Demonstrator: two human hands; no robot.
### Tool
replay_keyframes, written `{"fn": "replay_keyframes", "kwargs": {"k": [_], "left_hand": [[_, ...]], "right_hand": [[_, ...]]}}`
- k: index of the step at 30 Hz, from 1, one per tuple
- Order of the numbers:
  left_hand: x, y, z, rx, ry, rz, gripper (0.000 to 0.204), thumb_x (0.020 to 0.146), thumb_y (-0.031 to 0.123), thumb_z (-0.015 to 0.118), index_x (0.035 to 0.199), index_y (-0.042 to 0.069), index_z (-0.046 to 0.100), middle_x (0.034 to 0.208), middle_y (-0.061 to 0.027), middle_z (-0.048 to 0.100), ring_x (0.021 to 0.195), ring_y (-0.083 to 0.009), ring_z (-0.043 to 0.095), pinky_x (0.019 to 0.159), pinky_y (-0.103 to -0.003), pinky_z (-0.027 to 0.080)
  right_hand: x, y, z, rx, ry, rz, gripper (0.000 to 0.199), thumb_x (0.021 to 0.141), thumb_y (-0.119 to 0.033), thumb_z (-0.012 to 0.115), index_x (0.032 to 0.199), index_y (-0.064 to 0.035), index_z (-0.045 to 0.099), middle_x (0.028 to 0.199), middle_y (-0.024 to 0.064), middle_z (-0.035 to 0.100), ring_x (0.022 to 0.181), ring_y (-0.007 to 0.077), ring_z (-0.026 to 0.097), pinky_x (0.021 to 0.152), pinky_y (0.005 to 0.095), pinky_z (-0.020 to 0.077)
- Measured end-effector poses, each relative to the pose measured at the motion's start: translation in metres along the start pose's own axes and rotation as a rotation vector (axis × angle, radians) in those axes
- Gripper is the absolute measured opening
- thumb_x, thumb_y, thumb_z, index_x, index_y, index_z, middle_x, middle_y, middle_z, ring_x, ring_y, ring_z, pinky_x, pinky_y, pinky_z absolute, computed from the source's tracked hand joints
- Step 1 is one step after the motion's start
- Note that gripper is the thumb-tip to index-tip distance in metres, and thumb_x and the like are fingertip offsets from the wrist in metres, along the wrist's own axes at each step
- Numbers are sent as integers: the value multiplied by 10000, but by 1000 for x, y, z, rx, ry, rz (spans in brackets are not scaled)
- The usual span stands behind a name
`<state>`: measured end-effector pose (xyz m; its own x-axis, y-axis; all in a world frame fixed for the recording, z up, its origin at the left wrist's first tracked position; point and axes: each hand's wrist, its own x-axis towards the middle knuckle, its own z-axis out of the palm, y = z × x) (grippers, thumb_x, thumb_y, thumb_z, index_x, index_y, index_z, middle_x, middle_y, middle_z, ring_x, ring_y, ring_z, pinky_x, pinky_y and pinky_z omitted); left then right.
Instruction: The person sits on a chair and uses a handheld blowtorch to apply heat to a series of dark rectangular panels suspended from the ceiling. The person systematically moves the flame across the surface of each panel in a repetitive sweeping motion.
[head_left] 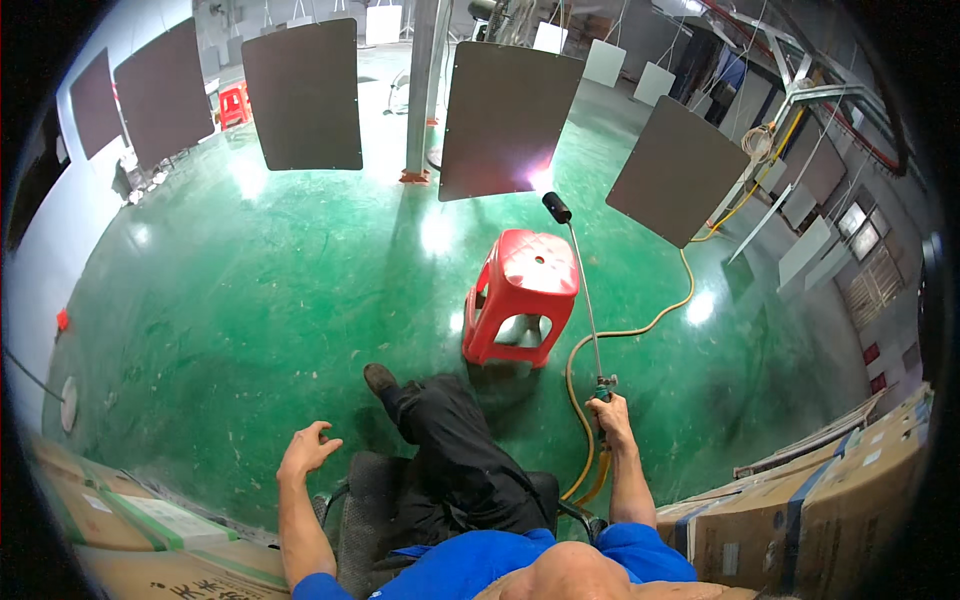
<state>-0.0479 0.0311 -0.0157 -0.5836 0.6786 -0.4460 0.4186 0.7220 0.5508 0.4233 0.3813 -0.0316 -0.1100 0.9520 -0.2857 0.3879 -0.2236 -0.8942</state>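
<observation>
My right hand (611, 418) is closed round the handle of a long gas torch. The torch's black nozzle (557, 207) points up and away, and a bright pinkish-white flame (540, 180) meets the lower right corner of a hanging dark grey panel (508, 115). From the handle, a yellow hose (650, 328) runs along the floor. My left hand (307, 452) holds nothing; its fingers are apart and slightly bent beside my chair (370, 505). In front of me, a red plastic stool (540, 262) stands left of the torch's thin tube.
Other dark panels hang at the left (303, 95) and right (678, 170). A metal post (420, 95) rises between two panels. Cardboard boxes lie at the lower left (165, 520) and lower right (760, 530). A second red stool (234, 105) stands far back on the green floor (240, 300).
</observation>
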Motion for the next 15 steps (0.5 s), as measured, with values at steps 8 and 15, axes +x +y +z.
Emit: {"fn": "replay_keyframes", "kwargs": {"k": [8, 15], "left_hand": [[-2, 5, -3, 33, -10, 23, 566, 827, 351, 717, 1285, 56, 564, 1076, -148, 681, 955, -276, 664, 838, -403, 517], [-3, 8, -2, 1, -30, -4, 583, 805, 353, 733, 1275, 51, 569, 1038, -144, 691, 859, -250, 682, 781, -378, 531]], "right_hand": [[19, -36, -17, 11, 21, -122, 137, 752, -106, 698, 807, -40, 592, 595, 0, 523, 431, 109, 484, 395, 275, 379], [9, -81, -22, 188, 1, -161, 132, 767, -49, 699, 847, -42, 594, 581, -3, 511, 423, 102, 481, 386, 251, 373]]}}
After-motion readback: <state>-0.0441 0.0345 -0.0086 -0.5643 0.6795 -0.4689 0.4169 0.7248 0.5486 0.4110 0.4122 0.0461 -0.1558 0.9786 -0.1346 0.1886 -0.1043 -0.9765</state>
